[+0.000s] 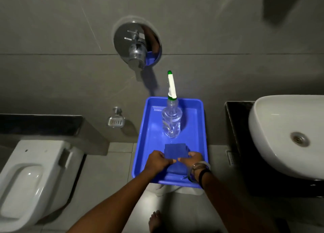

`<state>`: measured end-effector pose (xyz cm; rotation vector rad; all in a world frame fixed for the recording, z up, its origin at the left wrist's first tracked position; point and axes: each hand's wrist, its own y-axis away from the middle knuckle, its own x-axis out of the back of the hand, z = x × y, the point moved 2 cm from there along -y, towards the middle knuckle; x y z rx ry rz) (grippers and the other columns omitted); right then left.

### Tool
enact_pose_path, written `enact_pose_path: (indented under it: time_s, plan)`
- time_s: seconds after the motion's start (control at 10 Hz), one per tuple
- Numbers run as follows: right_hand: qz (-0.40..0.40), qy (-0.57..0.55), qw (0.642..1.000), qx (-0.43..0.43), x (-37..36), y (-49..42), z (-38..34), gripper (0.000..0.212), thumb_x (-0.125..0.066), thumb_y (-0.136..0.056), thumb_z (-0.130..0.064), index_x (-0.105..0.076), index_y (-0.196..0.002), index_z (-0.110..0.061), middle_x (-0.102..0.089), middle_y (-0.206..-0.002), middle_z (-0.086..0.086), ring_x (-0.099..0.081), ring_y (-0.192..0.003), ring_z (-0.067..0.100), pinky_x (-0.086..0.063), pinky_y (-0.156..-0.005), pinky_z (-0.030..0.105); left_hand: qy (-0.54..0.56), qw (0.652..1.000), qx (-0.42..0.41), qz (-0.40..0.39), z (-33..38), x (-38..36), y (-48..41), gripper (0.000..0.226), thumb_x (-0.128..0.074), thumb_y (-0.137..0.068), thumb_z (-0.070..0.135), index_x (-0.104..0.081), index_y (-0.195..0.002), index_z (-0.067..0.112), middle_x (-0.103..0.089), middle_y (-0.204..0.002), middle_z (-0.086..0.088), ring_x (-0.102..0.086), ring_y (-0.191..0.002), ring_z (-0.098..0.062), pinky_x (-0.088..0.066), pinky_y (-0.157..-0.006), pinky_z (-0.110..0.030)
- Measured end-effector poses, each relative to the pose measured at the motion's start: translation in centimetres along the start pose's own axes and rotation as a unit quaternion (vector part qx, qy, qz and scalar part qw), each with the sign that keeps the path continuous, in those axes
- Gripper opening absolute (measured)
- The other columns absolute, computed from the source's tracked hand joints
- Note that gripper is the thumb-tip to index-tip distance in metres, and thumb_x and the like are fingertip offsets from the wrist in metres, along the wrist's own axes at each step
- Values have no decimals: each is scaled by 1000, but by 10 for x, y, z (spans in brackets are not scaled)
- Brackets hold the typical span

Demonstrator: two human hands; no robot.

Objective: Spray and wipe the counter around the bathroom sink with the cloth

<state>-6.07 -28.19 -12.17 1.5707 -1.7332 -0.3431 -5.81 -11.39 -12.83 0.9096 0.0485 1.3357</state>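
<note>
A blue plastic tray (150,127) sits in front of me on a white support. In its far half a clear spray bottle (171,122) with a white and green nozzle stands upright. A folded dark blue cloth (175,151) lies in the near half. My left hand (157,160) grips the cloth's left edge and my right hand (192,158) grips its right edge, fingertips almost meeting. The white sink basin (273,127) rests on a black counter (235,120) at the right.
A white toilet (29,180) stands at the left below a dark ledge. On the grey tiled wall are a chrome mixer valve (136,43) and a chrome soap dish (116,121). My bare foot (155,220) shows on the floor tiles.
</note>
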Motion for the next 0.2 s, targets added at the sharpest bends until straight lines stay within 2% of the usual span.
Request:
enact_pose_path:
  time_s: [0.1,0.2]
  plan:
    - [58,182,982,11,-12,-2,-4,19,-74,-74,-18,-58,-74,-8,-57,-88,16,-55,-90,26,-48,-77,38,-181,983,0,14,2,-9,-2,45,-77,-74,50,-64,-96,12,-69,-98,-7,-65,-96,-29,-47,-72,-34]
    - [122,220,966,51,-9,8,-13,34,-67,-79,-23,-63,-106,-3,-57,-118,21,-53,-114,36,-44,-99,42,-267,960,-39,73,16,1,5,47,-67,-82,52,-60,-106,12,-65,-115,-10,-60,-110,-33,-48,-84,-39]
